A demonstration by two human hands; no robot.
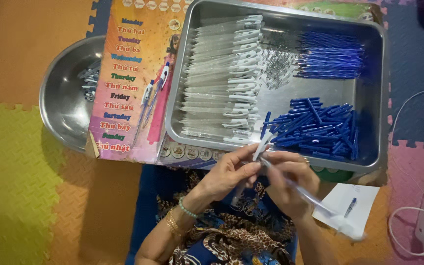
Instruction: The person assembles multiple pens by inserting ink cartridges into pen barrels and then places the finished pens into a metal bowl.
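At lower centre of the frame, a person's left hand (231, 172) and right hand (290, 184) meet over a clear plastic pen with a white clip (266, 154), both pinching it just below a rectangular steel tray (369, 98). The tray holds a row of clear pen barrels (222, 83) at left, blue ink refills (330, 56) at upper right and small blue plastic caps (315, 127) at lower right. A round steel bowl (62, 103) sits at far left, beside a colourful printed cardboard sheet (128, 83).

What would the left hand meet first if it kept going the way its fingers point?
Probably the near rim of the steel tray, then the blue pen parts heaped just inside; depth is unclear, as the left hand may pass above it.
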